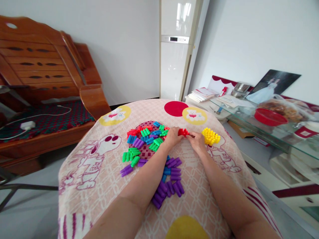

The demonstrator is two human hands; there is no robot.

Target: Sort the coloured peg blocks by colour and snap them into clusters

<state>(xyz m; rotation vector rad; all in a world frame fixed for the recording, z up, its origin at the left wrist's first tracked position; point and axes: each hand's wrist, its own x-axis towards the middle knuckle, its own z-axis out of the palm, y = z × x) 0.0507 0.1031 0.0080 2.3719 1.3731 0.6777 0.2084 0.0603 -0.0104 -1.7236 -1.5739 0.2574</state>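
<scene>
The red piece (183, 132) is held between the left hand (173, 136) and the right hand (198, 142), over the far half of the cloth-covered tabletop (199, 199), to the left of the yellow cluster (210, 136). Whether it is lifted clear of the cloth or rested on it cannot be told. By its look hard plastic is suggested, so little weight is to be expected, along with a stiff body that is not easily bent or crushed. The surface seems smooth and may be found slightly slippery if only the very fingertips are used. Breakage seems unlikely, though any joint between parts could be loosened by a sideways twist. A hold is probably best taken on opposite sides, between thumb and forefinger, with the knobbly edge left uncovered. The left end is gripped by the left hand, its fingers drawn in close; the right end is pinched by the right hand, its fingers narrow.

The piece is coloured a bright, even red and is edged with short bumps. Its ends are covered by the fingers, so the full shape cannot be made out. Similar bumps are massed on the yellow cluster. The loose green blocks (131, 153), blue blocks (132, 139) and purple blocks (177, 188) are formed as rows of joined short tubes.
</scene>
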